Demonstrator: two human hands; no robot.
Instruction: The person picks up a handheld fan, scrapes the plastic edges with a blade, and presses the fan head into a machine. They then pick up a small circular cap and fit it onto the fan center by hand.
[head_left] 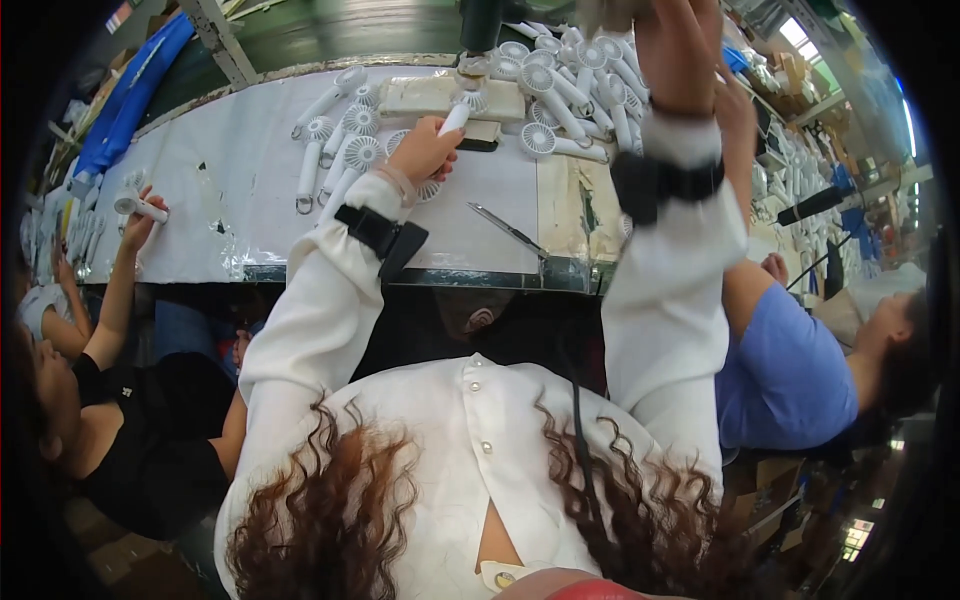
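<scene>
My left hand (pixel 425 152) is closed around the white handle of a small handheld fan (pixel 456 116), whose round grille points away from me. Just beyond that fan a dark upright cylinder (pixel 482 25) comes down from the top edge, with a pale tip. My right hand (pixel 682 60) is raised at the upper right, above a heap of white handheld fans (pixel 590 80). Motion smears it, and its fingers run out at the top edge. A blurred greyish shape (pixel 608 12) is beside it; whether I hold it cannot be made out.
Several white fans (pixel 338 135) lie left of my left hand. A pen-like tool (pixel 508 230) rests near the table's front edge, by a worn cream pad (pixel 568 215). Co-workers sit on both sides; one's hand (pixel 140 215) holds a fan. Beyond the table runs a green surface (pixel 340 35).
</scene>
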